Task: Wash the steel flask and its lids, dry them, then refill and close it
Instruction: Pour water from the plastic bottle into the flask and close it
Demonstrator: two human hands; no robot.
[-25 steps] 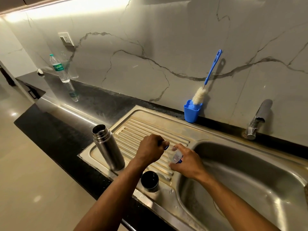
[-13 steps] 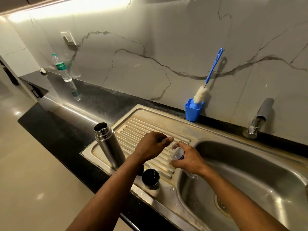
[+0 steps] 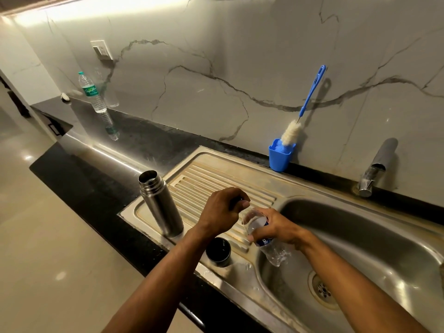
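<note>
The open steel flask (image 3: pixel 161 205) stands upright at the left end of the ribbed drainboard (image 3: pixel 216 176). A black lid cup (image 3: pixel 218 252) sits mouth-up near the drainboard's front edge, below my left wrist. My right hand (image 3: pixel 280 227) grips a small clear plastic water bottle (image 3: pixel 274 253) with a blue label, tilted so that its base hangs over the sink basin (image 3: pixel 372 241). My left hand (image 3: pixel 221 210) is at the bottle's neck, fingers curled round a small dark cap. No second flask lid shows.
A blue-handled bottle brush (image 3: pixel 310 97) leans in a blue holder (image 3: pixel 280 157) against the marble wall behind the drainboard. The tap (image 3: pixel 374 171) is at the back right, with no water running. A larger water bottle (image 3: pixel 92 92) stands far left on the black counter.
My left hand's fingers have curled again at the bottle's neck after stretching out half a second ago. My right hand has tilted the bottle so more of its body shows over the basin.
</note>
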